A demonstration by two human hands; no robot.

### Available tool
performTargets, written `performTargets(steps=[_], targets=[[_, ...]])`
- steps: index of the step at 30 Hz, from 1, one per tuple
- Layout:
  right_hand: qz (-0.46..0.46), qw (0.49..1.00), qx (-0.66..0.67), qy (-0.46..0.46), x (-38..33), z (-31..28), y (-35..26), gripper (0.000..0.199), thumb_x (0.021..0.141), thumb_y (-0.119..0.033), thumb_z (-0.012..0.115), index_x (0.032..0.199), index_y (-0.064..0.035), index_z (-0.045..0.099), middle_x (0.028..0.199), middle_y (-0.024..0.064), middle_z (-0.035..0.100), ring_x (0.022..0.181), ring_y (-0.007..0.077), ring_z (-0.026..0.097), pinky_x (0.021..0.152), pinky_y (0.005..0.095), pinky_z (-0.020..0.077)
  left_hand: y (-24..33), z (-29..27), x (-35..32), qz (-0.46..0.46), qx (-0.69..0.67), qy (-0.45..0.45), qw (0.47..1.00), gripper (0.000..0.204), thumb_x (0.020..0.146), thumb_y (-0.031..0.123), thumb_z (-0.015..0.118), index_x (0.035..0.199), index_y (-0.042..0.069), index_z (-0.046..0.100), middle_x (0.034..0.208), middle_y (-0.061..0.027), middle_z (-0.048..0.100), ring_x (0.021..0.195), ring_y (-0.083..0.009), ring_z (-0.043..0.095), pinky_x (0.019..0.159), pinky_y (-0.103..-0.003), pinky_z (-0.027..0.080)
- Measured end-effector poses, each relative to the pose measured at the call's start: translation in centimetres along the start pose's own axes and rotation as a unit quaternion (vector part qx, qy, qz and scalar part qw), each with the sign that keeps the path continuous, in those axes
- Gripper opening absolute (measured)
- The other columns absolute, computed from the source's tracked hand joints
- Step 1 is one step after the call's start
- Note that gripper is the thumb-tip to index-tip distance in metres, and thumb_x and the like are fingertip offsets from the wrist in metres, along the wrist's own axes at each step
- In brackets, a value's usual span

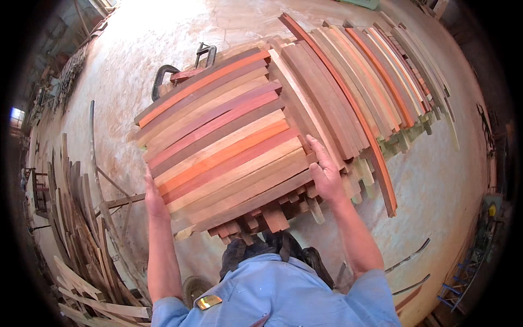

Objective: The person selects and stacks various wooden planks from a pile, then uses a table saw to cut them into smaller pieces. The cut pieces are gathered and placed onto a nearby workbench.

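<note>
In front of me a row of long wooden strips [234, 161] lies side by side, in brown, pale tan, red and orange. My left hand [156, 200] is upright against their left ends, fingers stretched out along the edge. Across from it, my right hand [328, 177] rests at the right ends of the nearest strips, its fingers extended and its thumb side toward the wood. Neither hand wraps round a strip. Below the row, the ends of other wooden pieces [276, 218] stick out toward me. The undersides of both hands are hidden.
To the right lies a second batch of strips [348, 92], with one long reddish strip [384, 180] jutting nearest me. Two dark clamps, a C-clamp [205, 54] and a curved one [161, 82], sit beyond the row. Loose timber [81, 218] leans at the left.
</note>
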State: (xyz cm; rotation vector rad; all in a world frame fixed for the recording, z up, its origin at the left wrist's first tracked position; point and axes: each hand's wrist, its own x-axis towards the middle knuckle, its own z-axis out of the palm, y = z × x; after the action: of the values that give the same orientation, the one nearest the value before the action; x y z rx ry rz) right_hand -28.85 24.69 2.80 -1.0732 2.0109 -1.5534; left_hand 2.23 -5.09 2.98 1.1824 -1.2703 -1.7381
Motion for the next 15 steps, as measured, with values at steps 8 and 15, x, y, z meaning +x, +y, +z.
performTargets(steps=[8,15], targets=[[-0.008,1.000,0.012,-0.018,0.5,-0.1,0.2,0.070,0.104,-0.043,0.048,0.149,0.0094,0.035,0.152,0.0214,0.043,0.145,0.0290,0.037,0.119,0.0370,0.0258,-2.5,-0.9,1.5,0.062,0.011,-0.020,0.998,0.066,0.108,0.046,0.033,0.154,0.000,0.029,0.160,-0.0112,0.030,0.147,-0.0231,0.029,0.121,-0.037,0.022],[0.021,0.993,0.114,0.007,0.7,-0.5,0.9,0.073,0.106,-0.044,0.044,0.151,0.0113,0.027,0.153,0.0226,0.040,0.143,0.0310,0.038,0.120,0.0418,0.0272,-2.1,-0.3,1.7,0.010,-0.036,-0.004,0.999,0.074,0.106,0.051,0.034,0.153,-0.005,0.026,0.159,-0.0164,0.032,0.148,-0.0257,0.027,0.121,-0.039,0.020]])
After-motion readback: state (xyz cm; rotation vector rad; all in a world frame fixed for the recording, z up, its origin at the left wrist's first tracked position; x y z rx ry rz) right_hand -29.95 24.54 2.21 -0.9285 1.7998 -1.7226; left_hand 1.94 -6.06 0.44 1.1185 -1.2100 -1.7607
